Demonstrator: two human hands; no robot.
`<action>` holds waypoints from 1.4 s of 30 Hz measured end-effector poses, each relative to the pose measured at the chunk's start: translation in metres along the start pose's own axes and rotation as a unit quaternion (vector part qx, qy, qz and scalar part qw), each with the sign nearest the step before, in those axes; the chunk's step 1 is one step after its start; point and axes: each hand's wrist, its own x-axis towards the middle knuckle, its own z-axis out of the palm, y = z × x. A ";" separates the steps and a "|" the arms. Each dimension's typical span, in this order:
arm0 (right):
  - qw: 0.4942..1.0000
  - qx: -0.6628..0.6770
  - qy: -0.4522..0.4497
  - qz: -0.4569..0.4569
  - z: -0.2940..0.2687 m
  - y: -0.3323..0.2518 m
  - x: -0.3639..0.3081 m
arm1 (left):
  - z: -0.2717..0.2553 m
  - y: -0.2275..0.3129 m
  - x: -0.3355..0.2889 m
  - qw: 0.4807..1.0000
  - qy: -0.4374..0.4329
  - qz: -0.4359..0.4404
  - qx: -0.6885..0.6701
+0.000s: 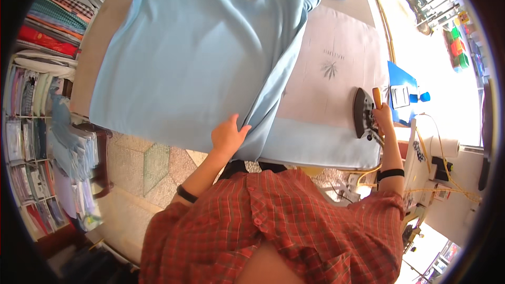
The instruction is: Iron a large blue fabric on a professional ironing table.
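Note:
A wide light blue cloth [179,58] is spread over the ironing table, gathered in folds along its right side and at the far end. My left hand [229,138] rests near the cloth's close edge beside a long fold, thumb and fingers apart, holding nothing. At the right, my right hand [385,119] is closed on the handle of a clothes iron [362,110] with a dark soleplate. The iron is tilted on its side over the right part of the table, above a pale grey printed cover [329,94]. A smooth blue strip of cloth [321,139] lies along the near edge.
Beige padding [102,42] shows at the table's left. A blue board [402,81] adjoins the table's right side, with a white roll [446,146] and yellow cords beyond it. Shelves of folded fabrics [31,137] line the left. Patterned floor [142,163] lies below.

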 end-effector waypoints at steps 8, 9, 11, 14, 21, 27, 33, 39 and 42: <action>0.919 -0.226 0.267 -0.181 0.023 -0.080 -0.009 | 0.011 0.017 0.001 0.999 -0.002 0.013 0.032; 0.946 -0.133 0.232 -0.183 0.032 -0.106 -0.012 | 0.020 0.012 -0.005 0.999 -0.023 -0.023 0.002; 0.969 0.036 0.103 -0.223 0.061 -0.143 0.006 | 0.036 -0.009 -0.018 0.989 -0.081 -0.076 -0.094; 0.926 0.305 -0.208 -0.079 0.129 -0.183 0.041 | 0.021 -0.040 -0.061 0.912 -0.126 -0.116 -0.373; 0.763 0.534 -0.363 0.033 0.225 -0.232 0.057 | -0.195 -0.149 -0.270 0.912 0.078 -0.286 -0.283; 0.666 0.646 -0.358 0.101 0.274 -0.259 0.040 | -0.355 -0.173 -0.454 0.862 0.415 -0.291 0.021; 0.677 0.628 -0.379 0.057 0.302 -0.264 0.024 | -0.379 -0.168 -0.481 0.654 0.662 -0.343 0.127; 0.795 0.470 -0.379 0.059 0.317 -0.304 0.005 | -0.352 -0.234 -0.497 0.670 0.632 -0.362 0.142; 0.956 0.241 -0.159 -0.057 0.321 -0.323 0.001 | -0.341 -0.243 -0.485 0.677 0.624 -0.378 0.093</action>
